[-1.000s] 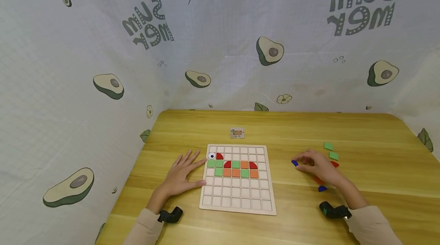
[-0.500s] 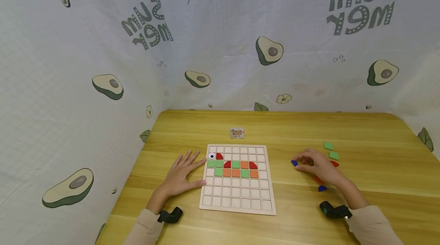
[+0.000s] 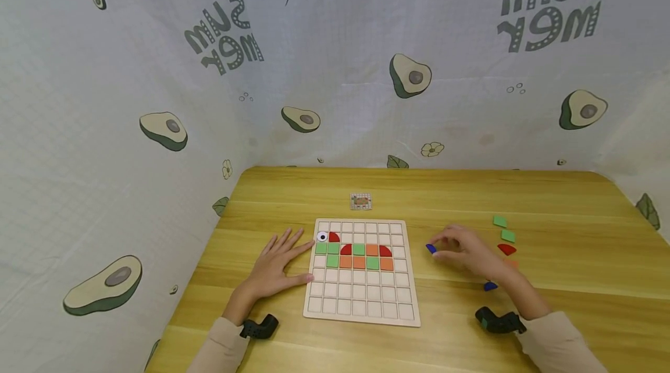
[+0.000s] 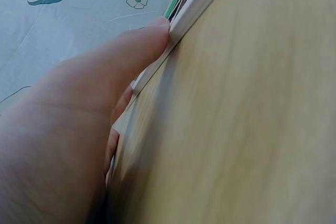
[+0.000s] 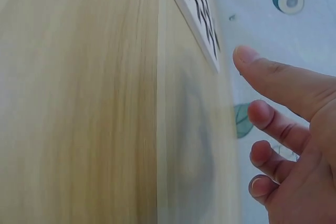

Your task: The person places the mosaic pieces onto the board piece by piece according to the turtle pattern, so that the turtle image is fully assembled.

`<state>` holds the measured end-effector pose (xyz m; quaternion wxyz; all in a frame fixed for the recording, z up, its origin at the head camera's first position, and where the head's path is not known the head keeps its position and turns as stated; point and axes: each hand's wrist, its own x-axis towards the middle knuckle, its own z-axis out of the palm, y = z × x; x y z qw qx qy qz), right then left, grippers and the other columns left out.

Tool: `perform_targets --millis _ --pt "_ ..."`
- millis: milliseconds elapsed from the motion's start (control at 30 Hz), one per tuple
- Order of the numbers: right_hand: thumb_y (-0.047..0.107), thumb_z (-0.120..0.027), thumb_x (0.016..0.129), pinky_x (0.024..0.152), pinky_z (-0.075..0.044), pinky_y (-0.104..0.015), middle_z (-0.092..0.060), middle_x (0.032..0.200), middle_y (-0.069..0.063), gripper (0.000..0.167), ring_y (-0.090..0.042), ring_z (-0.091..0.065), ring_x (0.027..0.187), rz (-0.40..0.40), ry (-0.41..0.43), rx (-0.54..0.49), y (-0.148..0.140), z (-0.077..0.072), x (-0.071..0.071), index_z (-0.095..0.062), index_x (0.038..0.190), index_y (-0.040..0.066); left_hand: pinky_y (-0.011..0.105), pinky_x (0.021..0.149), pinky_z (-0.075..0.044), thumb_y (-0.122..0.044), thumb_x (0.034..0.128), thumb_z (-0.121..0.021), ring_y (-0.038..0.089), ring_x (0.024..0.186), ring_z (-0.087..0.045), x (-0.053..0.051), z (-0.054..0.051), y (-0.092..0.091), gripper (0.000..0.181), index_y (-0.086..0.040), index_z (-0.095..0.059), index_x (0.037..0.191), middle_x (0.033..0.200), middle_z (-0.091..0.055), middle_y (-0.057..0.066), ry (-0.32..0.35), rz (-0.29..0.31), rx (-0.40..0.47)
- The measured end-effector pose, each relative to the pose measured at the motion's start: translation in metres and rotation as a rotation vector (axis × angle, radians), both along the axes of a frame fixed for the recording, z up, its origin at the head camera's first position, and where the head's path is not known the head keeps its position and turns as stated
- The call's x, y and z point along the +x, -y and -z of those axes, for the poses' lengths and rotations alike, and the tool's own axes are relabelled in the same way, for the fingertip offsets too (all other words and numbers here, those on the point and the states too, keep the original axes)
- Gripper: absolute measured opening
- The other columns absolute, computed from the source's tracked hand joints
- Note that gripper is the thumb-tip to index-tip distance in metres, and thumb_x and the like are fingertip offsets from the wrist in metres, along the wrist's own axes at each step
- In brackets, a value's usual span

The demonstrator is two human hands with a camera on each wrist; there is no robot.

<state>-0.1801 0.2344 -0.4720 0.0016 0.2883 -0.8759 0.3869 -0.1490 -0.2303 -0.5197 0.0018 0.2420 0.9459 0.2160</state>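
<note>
Blue piece [image 3: 431, 248] sits pinched between the thumb and fingers of the right hand [image 3: 464, 251], between two and three o'clock from the gridded board [image 3: 359, 291]. At the board's nine o'clock, the left hand [image 3: 277, 268] lies with fingers spread wide, its thumb against the edge. Red, green and orange tiles [image 3: 359, 262] fill part of the grid, with an eye tile [image 3: 322, 237] near ten o'clock. A small card [image 3: 361, 202] lies on the bench [image 3: 429, 198] at twelve. From the right hand, two green pieces [image 3: 499, 221] lie toward two o'clock, a red piece [image 3: 506, 249] at three, another blue piece [image 3: 489, 286] toward five.
</note>
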Motion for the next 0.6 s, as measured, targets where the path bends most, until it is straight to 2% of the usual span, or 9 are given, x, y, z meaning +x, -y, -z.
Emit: perform_targets --millis 67,267,433,600 --pt "0.009 -0.080 0.084 0.060 -0.039 -0.026 -0.056 0.085 0.004 0.019 -0.014 -0.047 0.075 -0.026 -0.002 -0.004 0.007 0.000 -0.001 -0.075 0.102 0.008 0.055 0.119 -0.001 -0.069 0.0873 -0.059 0.029 0.152 -0.008 0.000 0.000 0.000 0.080 -0.034 -0.036 0.156 0.165 -0.018 0.001 0.001 -0.001 -0.001" --pt "0.012 -0.080 0.084 0.063 -0.038 -0.027 -0.056 0.084 0.003 0.020 -0.017 -0.048 0.078 -0.072 0.065 -0.001 0.026 0.001 -0.001 -0.075 0.103 0.010 0.054 0.120 -0.001 -0.069 0.0873 -0.059 0.029 0.152 -0.008 0.000 -0.001 0.000 0.080 -0.035 -0.036 0.155 0.166 -0.017 0.001 0.009 -0.002 0.000" --pt "0.012 -0.079 0.085 0.065 -0.040 -0.030 -0.055 0.085 -0.001 0.020 -0.020 -0.048 0.080 -0.123 0.109 -0.023 0.038 0.002 0.000 -0.075 0.104 0.008 0.054 0.120 -0.001 -0.069 0.0874 -0.059 0.028 0.152 -0.007 0.000 -0.002 -0.001 0.080 -0.034 -0.037 0.155 0.166 -0.017 0.000 0.016 -0.003 -0.002" --pt "0.012 -0.079 0.085 0.065 -0.041 -0.029 -0.056 0.088 -0.002 0.019 -0.020 -0.048 0.081 -0.165 0.110 -0.031 0.046 0.004 0.001 -0.074 0.104 0.009 0.053 0.120 -0.001 -0.069 0.0875 -0.059 0.028 0.152 -0.006 0.000 -0.002 0.000 0.079 -0.034 -0.037 0.155 0.166 -0.017 0.001 0.015 -0.003 -0.004"
